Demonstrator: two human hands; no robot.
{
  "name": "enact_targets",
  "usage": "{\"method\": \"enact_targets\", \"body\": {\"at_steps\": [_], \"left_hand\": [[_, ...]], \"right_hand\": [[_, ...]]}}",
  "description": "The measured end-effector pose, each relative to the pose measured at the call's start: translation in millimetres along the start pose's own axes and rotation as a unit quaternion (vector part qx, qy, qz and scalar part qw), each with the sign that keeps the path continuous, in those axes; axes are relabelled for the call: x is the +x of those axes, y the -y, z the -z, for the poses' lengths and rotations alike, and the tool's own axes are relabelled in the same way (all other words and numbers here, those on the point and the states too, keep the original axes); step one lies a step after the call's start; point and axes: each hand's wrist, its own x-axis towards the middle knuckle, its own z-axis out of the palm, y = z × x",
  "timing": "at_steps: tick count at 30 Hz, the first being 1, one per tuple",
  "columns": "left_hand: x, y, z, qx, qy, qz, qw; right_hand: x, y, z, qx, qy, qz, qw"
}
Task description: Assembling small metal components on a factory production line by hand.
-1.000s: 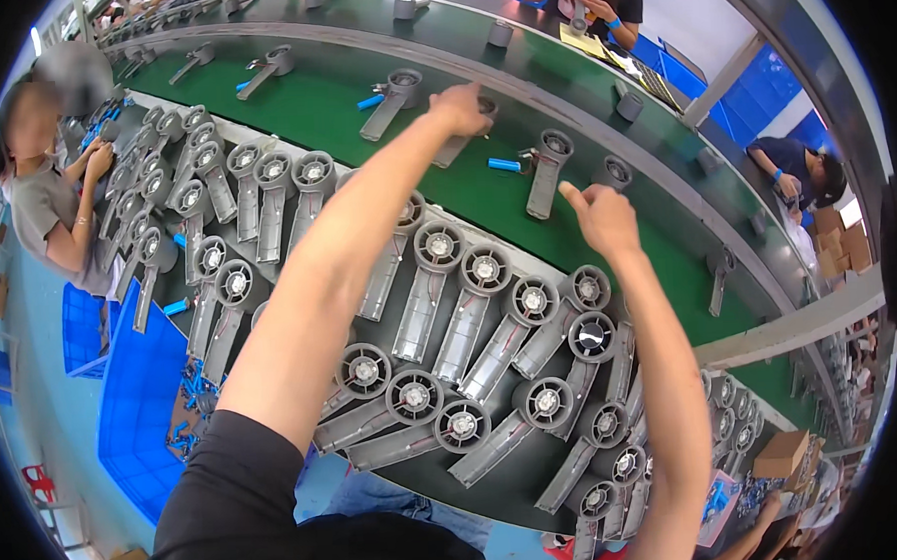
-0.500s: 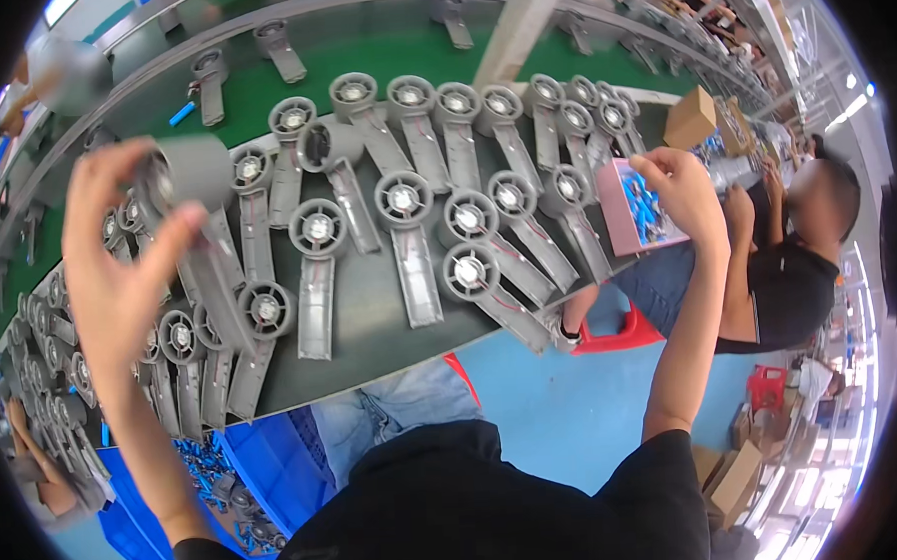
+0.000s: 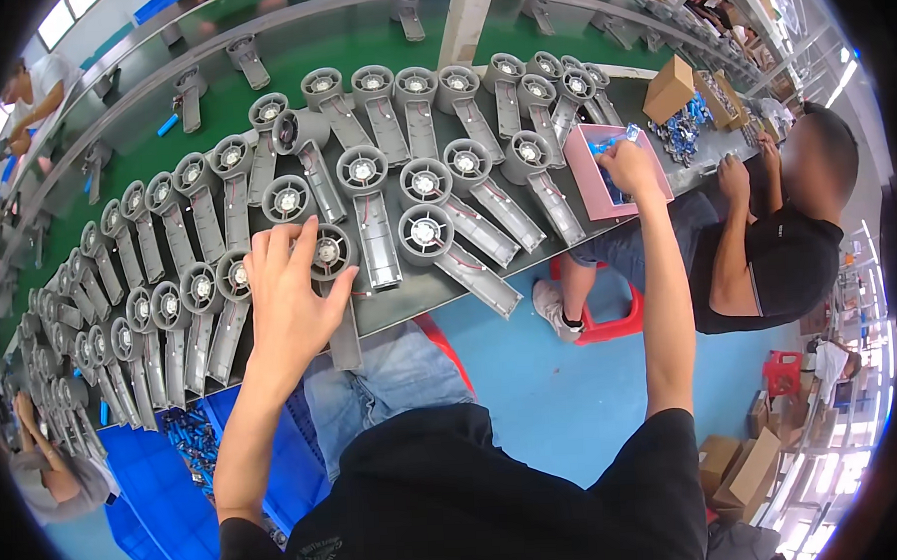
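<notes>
Red stool [image 3: 626, 322] beside co-worker [image 3: 774, 278]; cardboard boxes [image 3: 755, 470] lower right.

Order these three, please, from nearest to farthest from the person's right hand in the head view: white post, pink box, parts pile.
1. Pink box: right at the right hand, whose fingers are over its opening.
2. Parts pile: just beyond the box, to its right.
3. White post: farther off, up and to the left.

I see a black T-shirt [image 3: 458, 500] at 6 o'clock, its 2 short sleeves [image 3: 649, 461] above bare forearms. A faint print [image 3: 323, 558] and faded blue jeans [image 3: 384, 398] show toward 7 o'clock.
</notes>
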Motion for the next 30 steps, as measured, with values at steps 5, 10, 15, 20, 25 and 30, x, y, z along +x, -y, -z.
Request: {"method": "enact_targets", "body": {"at_steps": [5,10,15,20,25,30], "left_hand": [[-1.4,0.3,1.7,0.005,0.009,0.009,1.0],[4.2,-12.8,18.3,0.015,-0.038,0.01,0.999],[17.4,-28.9,17.4,-0.122,-0.165,-0.123,0.971],[20.8,-31.0,16.4,-0.1,-0.193,-0.244,0.945],[3.7,-25.4,28.5,-0.124,-0.191,-0.209,0.951],[-27.5,-19.2,35.2,-0.14,-0.245,-0.063,0.957]], "right_hand": [[-10.4,-5.6,32.0,0.056,-0.055,-0.02,0.997],[-55.3,37.7,79.5,0.106,-0.157,-0.008,0.982],[-112.9,129.0,108.1,0.329,-0.05,0.058,0.941],[-159.1,198.7,103.5,0.483,0.126,0.095,0.861],[-179.7,241.4,78.6,0.504,0.22,0.162,0.819],[-191.8,266.0,63.0,0.508,0.175,0.186,0.823]]}}
